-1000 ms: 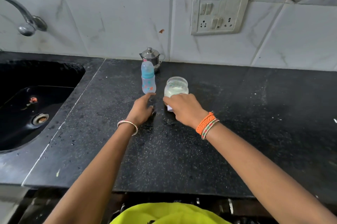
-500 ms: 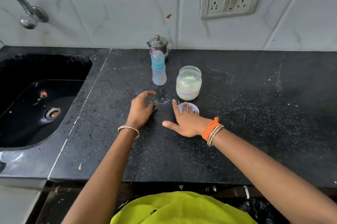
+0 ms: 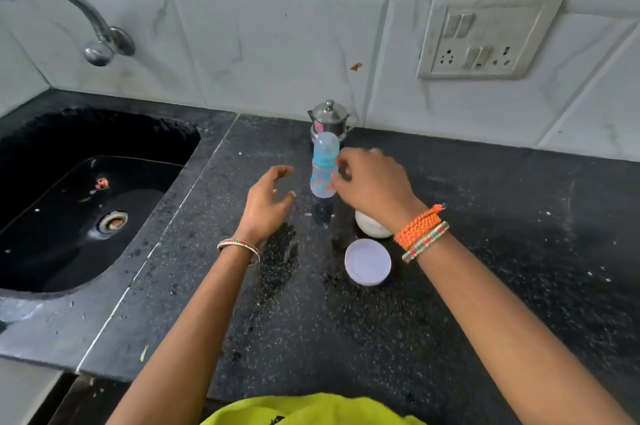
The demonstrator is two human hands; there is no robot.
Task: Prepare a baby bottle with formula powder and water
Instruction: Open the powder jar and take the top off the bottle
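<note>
Black speckled counter [image 3: 485, 251]: baby bottle [image 3: 324, 168] stands upright at the far side, right hand [image 3: 374, 182] curling fingers against it, left hand [image 3: 266, 203] loosely spread just beside, lid [image 3: 367, 262] lying nearer.

A small clear baby bottle [image 3: 324, 171] with a blue collar, a clear cap and coloured prints stands upright at the far middle of the black counter, while nearer and to its right sits the mostly hidden jar of white powder [image 3: 370, 226], its round white lid [image 3: 367, 262] lying just in front.
</note>
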